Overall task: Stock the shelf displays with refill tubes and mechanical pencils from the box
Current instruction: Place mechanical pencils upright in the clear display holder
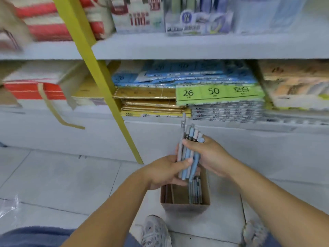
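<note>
Pencil bundle [187, 153] (blue, grey) above box [185, 208]

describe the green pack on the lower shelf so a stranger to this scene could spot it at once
Find the lower shelf, right of the slanting yellow post. In its middle stack, straight above the held bundle of pencils, lies the green pack. It alone is lime green, printed 26 and 50 in black, with blue packs above, gold packs left and silver packs beneath.

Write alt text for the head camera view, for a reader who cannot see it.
The left hand and right hand hold a bundle of blue and grey mechanical pencils above a small brown cardboard box holding more, on a pale tiled floor. White shelves of packaged stationery stand behind.
</note>
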`<state>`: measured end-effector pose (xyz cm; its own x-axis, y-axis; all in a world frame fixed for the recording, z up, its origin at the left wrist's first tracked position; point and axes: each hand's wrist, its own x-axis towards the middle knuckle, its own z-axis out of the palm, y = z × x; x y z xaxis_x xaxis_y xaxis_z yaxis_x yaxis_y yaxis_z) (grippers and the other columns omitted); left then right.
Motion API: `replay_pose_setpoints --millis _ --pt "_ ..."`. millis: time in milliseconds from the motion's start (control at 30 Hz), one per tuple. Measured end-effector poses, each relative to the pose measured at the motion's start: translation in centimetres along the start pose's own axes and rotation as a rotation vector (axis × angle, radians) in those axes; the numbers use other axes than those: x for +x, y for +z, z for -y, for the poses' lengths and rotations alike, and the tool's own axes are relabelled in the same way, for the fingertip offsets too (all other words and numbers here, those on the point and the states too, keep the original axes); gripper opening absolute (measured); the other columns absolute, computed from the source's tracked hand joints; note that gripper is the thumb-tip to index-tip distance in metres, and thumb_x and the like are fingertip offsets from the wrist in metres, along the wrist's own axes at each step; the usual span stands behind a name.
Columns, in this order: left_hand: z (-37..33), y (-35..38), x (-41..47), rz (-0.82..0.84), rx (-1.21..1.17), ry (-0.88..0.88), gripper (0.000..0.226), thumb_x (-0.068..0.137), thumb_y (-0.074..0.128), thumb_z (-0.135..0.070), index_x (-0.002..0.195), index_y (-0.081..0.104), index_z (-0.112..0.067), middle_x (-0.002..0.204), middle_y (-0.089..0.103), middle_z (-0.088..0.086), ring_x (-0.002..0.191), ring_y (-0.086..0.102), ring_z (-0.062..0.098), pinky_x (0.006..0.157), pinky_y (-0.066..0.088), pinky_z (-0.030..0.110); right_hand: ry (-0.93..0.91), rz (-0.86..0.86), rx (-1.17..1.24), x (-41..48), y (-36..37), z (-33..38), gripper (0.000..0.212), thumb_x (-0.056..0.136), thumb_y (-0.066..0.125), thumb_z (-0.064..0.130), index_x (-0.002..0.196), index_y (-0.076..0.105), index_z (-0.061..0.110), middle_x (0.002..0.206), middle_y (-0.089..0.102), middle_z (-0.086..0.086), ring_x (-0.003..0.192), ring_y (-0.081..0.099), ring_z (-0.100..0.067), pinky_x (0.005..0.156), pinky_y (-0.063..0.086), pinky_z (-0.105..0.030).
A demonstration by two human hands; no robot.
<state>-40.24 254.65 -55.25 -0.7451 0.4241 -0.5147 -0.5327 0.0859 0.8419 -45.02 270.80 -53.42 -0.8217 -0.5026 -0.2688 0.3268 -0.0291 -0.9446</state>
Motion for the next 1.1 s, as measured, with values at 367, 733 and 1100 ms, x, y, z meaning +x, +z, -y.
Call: replay_pose_setpoints --millis 367,733,1100 --pt "-17.2 5.0 -4.3 0.029 0.157 0.393 0.036 0.089 0.07 -0.037 0.119 0.058 -0.021 0.094 0.076 0.002 0.095 0.074 0.022 0.083 0.061 0.04 -0.451 -0.045 -0.267 -5.6 -0.8 18.4 0.009 0.091 0.062 0.024 0.094 0.068 0.017 0.091 0.073 -0.008 0.083 0.07 -0.023 0.071 0.055 -0.035" --pt "-24.6 5.7 -3.2 -0.03 0.15 0.723 0.017 0.09 0.064 -0.045 0.087 0.067 -0.028 0.069 0.059 -0.002 0.055 0.054 0.012 0.052 0.048 0.027 -0.731 -0.228 -0.386 -4.2 -3.0 27.1 0.034 0.076 0.079 0.025 0.105 0.064 0.03 0.095 0.071 0.003 0.088 0.069 -0.014 0.074 0.054 -0.023" --pt "-24.8 4.4 -2.8 -0.088 0.343 0.718 0.015 0.093 0.064 -0.042 0.079 0.064 -0.036 0.064 0.057 -0.006 0.055 0.051 0.012 0.052 0.048 0.027 -0.795 -0.156 -0.525 -4.8 -3.5 29.9 0.039 0.083 0.059 0.046 0.122 0.054 0.045 0.104 0.073 0.015 0.101 0.066 -0.002 0.087 0.05 -0.023"
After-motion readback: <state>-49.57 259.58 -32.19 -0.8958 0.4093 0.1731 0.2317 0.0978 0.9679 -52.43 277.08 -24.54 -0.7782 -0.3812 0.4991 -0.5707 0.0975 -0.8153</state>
